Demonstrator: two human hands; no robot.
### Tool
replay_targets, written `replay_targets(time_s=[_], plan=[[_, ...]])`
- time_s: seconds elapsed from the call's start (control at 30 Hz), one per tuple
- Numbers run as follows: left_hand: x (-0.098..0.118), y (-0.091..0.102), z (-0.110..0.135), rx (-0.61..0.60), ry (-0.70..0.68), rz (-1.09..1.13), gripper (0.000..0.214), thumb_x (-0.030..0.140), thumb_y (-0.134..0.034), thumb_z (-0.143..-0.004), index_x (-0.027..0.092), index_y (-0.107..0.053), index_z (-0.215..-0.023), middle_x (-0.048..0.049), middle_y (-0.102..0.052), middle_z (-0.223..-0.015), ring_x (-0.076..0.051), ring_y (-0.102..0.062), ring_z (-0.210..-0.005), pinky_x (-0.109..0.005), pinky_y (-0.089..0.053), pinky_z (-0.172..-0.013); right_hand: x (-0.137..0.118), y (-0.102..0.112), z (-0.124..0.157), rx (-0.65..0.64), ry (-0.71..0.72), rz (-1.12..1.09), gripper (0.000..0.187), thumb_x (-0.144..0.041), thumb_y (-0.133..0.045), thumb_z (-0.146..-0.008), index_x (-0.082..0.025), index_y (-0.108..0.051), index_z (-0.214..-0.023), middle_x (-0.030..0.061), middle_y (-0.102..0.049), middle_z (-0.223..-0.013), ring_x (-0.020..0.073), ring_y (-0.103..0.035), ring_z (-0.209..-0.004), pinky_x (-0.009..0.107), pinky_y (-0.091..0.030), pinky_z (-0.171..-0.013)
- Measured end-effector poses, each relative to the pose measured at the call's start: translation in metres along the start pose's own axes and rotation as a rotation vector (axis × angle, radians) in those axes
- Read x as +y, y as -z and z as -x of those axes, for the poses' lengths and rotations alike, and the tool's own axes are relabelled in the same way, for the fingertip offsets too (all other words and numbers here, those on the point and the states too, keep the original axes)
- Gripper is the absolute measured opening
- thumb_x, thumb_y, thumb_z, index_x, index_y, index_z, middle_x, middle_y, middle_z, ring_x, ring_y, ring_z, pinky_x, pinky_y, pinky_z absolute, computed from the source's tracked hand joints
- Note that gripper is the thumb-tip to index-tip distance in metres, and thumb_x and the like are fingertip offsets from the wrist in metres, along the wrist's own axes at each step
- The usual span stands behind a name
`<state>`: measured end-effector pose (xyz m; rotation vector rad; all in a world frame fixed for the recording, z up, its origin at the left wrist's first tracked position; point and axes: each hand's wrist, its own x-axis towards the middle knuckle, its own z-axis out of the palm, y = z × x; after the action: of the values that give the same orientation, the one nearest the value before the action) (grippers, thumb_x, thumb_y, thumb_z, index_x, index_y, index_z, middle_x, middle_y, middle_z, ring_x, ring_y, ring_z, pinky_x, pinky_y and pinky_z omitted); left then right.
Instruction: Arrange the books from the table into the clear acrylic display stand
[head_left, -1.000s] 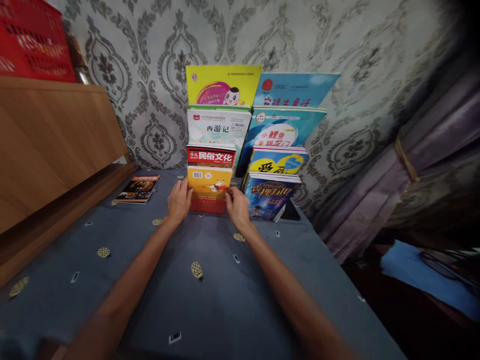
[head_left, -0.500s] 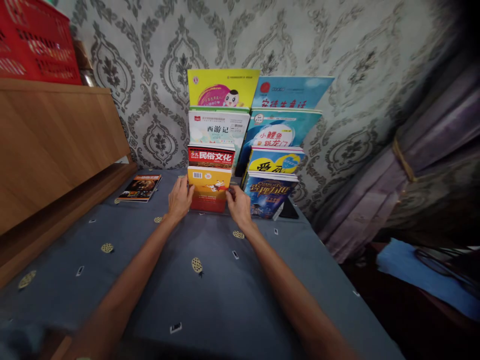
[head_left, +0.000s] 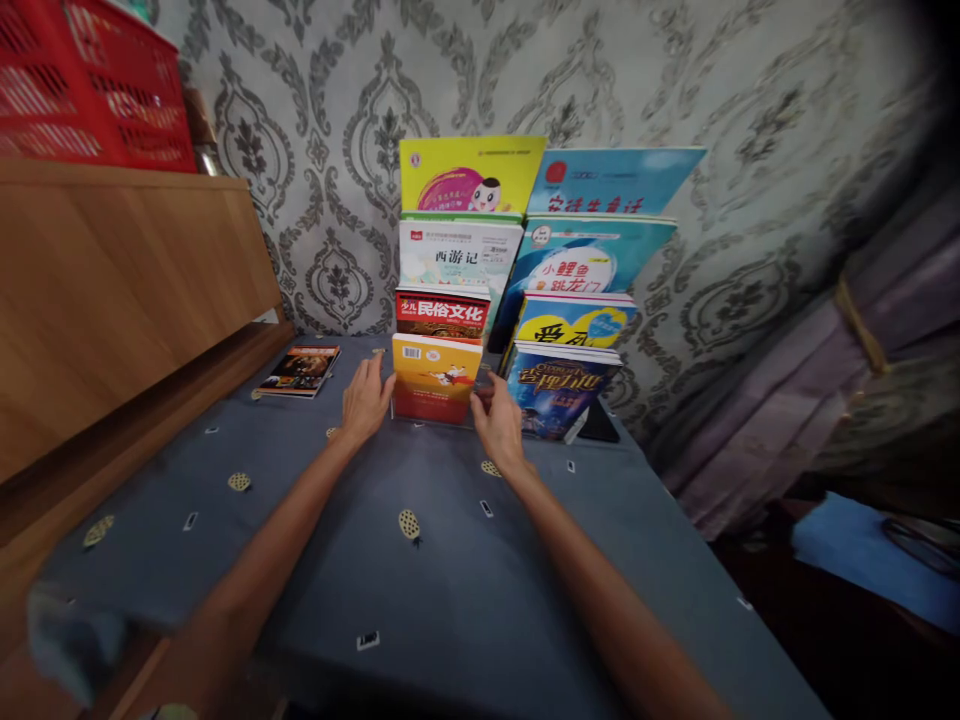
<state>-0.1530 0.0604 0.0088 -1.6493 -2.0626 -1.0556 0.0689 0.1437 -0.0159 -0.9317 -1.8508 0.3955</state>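
An orange and red book (head_left: 437, 378) stands upright at the front of the left row of books. At its left edge is my left hand (head_left: 366, 402), fingers stretched forward and thumb close to the cover. My right hand (head_left: 498, 418) is beside the right edge, fingers slightly curled and apart, nothing held. Whether either hand still touches the book is hard to tell. Behind it rise a red-covered book (head_left: 442, 314), a white book (head_left: 459, 252) and a yellow book (head_left: 465, 175). Right of my right hand a dark blue book (head_left: 559, 390) fronts the second row.
A teal book (head_left: 577, 260) and a blue book (head_left: 615, 180) stand in the right row. A dark-covered book (head_left: 300, 371) lies flat at the left. A wooden cabinet (head_left: 135, 300) carries a red basket (head_left: 97, 90). A curtain (head_left: 780, 430) hangs at the right.
My hands have drawn slightly apart from the orange book's edges. The whole view has shifted, so the books appear a little further right.
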Motion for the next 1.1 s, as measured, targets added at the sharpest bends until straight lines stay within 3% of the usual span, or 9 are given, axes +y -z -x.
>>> replay_targets(time_s=[0.2, 0.4, 0.6, 0.7, 1.0, 1.1], plan=[[-0.03, 0.0, 0.015, -0.019, -0.001, -0.041, 0.04, 0.035, -0.041, -0.101, 0.016, -0.044, -0.136, -0.013, -0.062, -0.118, -0.024, -0.061, -0.109, -0.035, -0.05, -0.09, 0.001, -0.004, 0.01, -0.041, -0.02, -0.033, 0.049, -0.03, -0.049, -0.09, -0.015, -0.047, -0.136, 0.0118, -0.07, -0.094, 0.0269, -0.066, -0.079, 0.043, -0.054, -0.076], [-0.067, 0.001, 0.017, -0.126, 0.019, -0.223, 0.041, 0.032, -0.039, -0.1, 0.011, -0.049, -0.134, -0.0167, -0.061, -0.124, -0.027, -0.057, -0.117, -0.04, -0.046, -0.1, 0.0, -0.006, 0.025, -0.077, -0.038, -0.038, 0.051, -0.031, -0.049, -0.09, -0.014, -0.045, -0.138, 0.0123, -0.07, -0.097, 0.0264, -0.067, -0.082, 0.044, -0.054, -0.08], [-0.122, 0.004, 0.012, -0.222, 0.284, -0.477, 0.053, 0.032, -0.042, -0.096, 0.007, -0.042, -0.142, -0.0249, -0.042, -0.15, -0.037, -0.036, -0.141, -0.058, -0.034, -0.11, -0.001, -0.006, 0.063, -0.155, 0.006, -0.007, 0.048, -0.029, -0.046, -0.093, -0.018, -0.045, -0.14, 0.0105, -0.071, -0.101, 0.0242, -0.069, -0.09, 0.04, -0.055, -0.083], [-0.14, 0.007, 0.008, -0.295, 0.364, -0.532, 0.053, 0.036, -0.037, -0.097, 0.007, -0.044, -0.141, -0.0265, -0.044, -0.149, -0.038, -0.035, -0.142, -0.062, -0.033, -0.109, -0.002, -0.007, 0.076, -0.24, 0.03, 0.037, 0.045, -0.027, -0.044, -0.093, -0.017, -0.048, -0.137, 0.011, -0.071, -0.103, 0.0235, -0.07, -0.089, 0.039, -0.056, -0.082], [-0.145, 0.019, -0.01, -0.42, 0.336, -0.608, 0.045, 0.034, -0.037, -0.096, 0.004, -0.065, -0.114, -0.028, -0.065, -0.121, -0.038, -0.06, -0.116, -0.056, -0.04, -0.101, -0.003, -0.008, 0.077, -0.337, 0.076, 0.152, 0.037, -0.023, -0.043, -0.093, -0.019, -0.058, -0.126, 0.0115, -0.07, -0.109, 0.0229, -0.069, -0.092, 0.036, -0.056, -0.081], [-0.141, 0.024, -0.014, -0.469, 0.295, -0.621, 0.044, 0.025, -0.032, -0.095, 0.003, -0.068, -0.109, -0.0277, -0.069, -0.111, -0.036, -0.065, -0.108, -0.051, -0.045, -0.095, -0.004, -0.007, 0.077, -0.352, 0.07, 0.17, 0.035, -0.021, -0.043, -0.093, -0.019, -0.059, -0.124, 0.0109, -0.07, -0.111, 0.0228, -0.069, -0.094, 0.035, -0.055, -0.082]])
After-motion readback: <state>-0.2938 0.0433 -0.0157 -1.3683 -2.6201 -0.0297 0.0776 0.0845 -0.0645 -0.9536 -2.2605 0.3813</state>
